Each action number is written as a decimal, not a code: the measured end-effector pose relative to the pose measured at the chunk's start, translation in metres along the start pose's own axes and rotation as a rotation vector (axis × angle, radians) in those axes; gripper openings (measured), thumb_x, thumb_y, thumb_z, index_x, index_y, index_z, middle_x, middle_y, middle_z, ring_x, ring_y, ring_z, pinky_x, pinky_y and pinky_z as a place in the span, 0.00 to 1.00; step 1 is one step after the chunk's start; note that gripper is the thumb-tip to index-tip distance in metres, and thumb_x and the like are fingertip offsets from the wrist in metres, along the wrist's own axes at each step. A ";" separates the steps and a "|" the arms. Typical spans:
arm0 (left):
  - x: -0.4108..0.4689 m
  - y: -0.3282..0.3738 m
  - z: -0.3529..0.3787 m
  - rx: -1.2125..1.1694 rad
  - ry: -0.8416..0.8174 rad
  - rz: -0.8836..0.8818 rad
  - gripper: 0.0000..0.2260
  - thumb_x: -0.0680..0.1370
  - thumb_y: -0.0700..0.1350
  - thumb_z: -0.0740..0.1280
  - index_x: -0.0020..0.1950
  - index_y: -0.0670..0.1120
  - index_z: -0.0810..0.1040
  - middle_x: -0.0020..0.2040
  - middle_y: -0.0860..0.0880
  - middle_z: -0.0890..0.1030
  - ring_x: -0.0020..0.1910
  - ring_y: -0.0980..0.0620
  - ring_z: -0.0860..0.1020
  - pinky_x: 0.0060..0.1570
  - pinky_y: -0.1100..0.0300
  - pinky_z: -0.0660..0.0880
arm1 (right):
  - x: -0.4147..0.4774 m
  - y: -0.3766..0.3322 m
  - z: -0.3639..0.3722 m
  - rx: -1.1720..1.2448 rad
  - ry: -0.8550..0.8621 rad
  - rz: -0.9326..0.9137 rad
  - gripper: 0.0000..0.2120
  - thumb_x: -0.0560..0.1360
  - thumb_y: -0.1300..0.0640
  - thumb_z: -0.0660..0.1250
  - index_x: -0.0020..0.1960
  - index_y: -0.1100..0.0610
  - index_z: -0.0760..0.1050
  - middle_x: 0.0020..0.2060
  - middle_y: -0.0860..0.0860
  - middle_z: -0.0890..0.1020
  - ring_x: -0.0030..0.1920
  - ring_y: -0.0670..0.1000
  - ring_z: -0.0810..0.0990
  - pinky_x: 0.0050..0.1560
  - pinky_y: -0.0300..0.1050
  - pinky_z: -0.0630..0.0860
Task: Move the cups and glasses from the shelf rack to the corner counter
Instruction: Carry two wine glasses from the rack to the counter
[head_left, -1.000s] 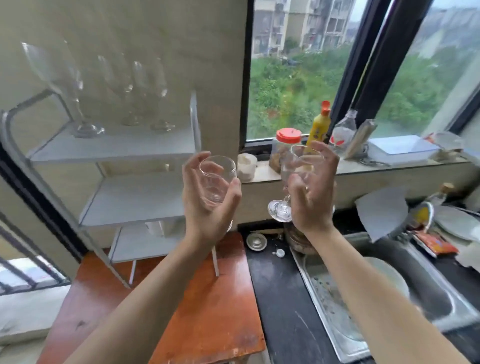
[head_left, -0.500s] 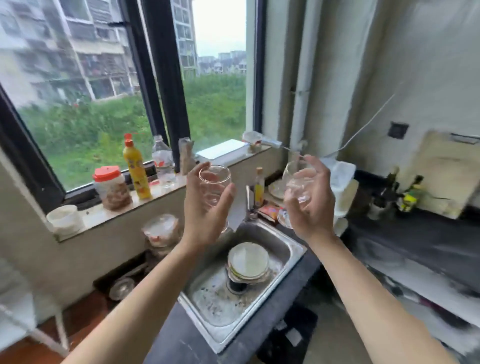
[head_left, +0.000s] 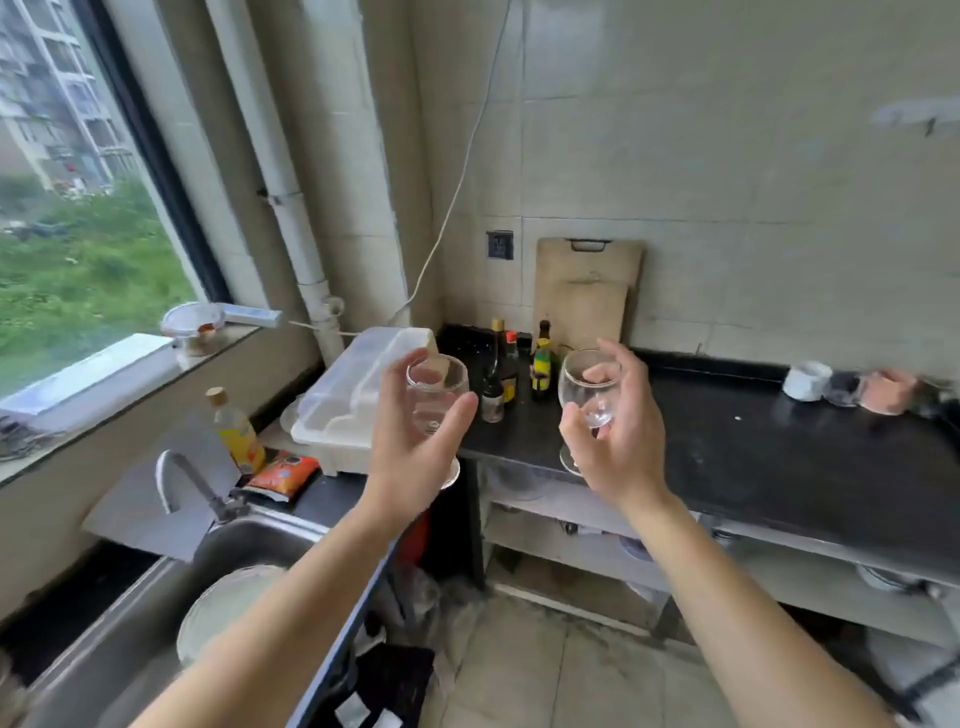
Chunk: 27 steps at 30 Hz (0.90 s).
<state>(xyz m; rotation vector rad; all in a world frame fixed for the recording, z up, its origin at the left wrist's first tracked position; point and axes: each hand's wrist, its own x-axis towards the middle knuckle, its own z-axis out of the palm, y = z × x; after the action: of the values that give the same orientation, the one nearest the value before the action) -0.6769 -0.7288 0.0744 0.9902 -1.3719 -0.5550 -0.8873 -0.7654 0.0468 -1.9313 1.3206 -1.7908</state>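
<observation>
My left hand (head_left: 415, 441) grips a clear stemmed glass (head_left: 439, 392) by its bowl, held upright in the air over the left end of the black corner counter (head_left: 753, 441). My right hand (head_left: 618, 431) holds a second clear stemmed glass (head_left: 587, 389) the same way, its foot hanging just in front of the counter's front edge. A white cup (head_left: 807, 381) and a pinkish cup (head_left: 883, 391) stand at the counter's far right. The shelf rack is out of view.
Sauce bottles (head_left: 519, 364) cluster in the counter's back corner before leaning cutting boards (head_left: 587, 291). A white plastic lidded box (head_left: 363, 395) sits left of the glasses. Sink (head_left: 208, 571) with tap and dishes lies at lower left, under the window sill.
The view has swung right from the shelf rack past the sink to the corner counter. Both hands still carry their glasses, now in front of the black counter.
</observation>
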 end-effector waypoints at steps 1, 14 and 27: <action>0.007 -0.008 0.024 -0.018 -0.025 -0.010 0.24 0.73 0.52 0.71 0.67 0.51 0.69 0.54 0.49 0.75 0.46 0.56 0.81 0.45 0.59 0.78 | 0.003 0.018 -0.013 -0.021 0.018 0.019 0.31 0.69 0.45 0.65 0.72 0.48 0.66 0.52 0.42 0.77 0.44 0.39 0.80 0.43 0.35 0.74; 0.125 -0.065 0.372 -0.358 -0.469 -0.044 0.26 0.75 0.44 0.71 0.70 0.44 0.67 0.53 0.56 0.78 0.47 0.63 0.80 0.45 0.72 0.73 | 0.108 0.208 -0.214 -0.521 0.254 0.211 0.32 0.69 0.43 0.66 0.72 0.50 0.67 0.62 0.35 0.75 0.57 0.39 0.77 0.53 0.48 0.78; 0.130 -0.043 0.659 -0.497 -0.894 -0.061 0.26 0.75 0.44 0.70 0.70 0.51 0.63 0.63 0.45 0.76 0.60 0.46 0.79 0.55 0.47 0.80 | 0.114 0.326 -0.423 -0.759 0.612 0.401 0.33 0.68 0.40 0.65 0.71 0.42 0.63 0.54 0.39 0.76 0.44 0.43 0.81 0.39 0.41 0.73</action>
<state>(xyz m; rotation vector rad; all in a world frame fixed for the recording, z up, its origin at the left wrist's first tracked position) -1.2807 -1.0246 0.0488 0.3583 -1.8341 -1.4164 -1.4240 -0.8604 0.0151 -1.1883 2.6718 -1.8796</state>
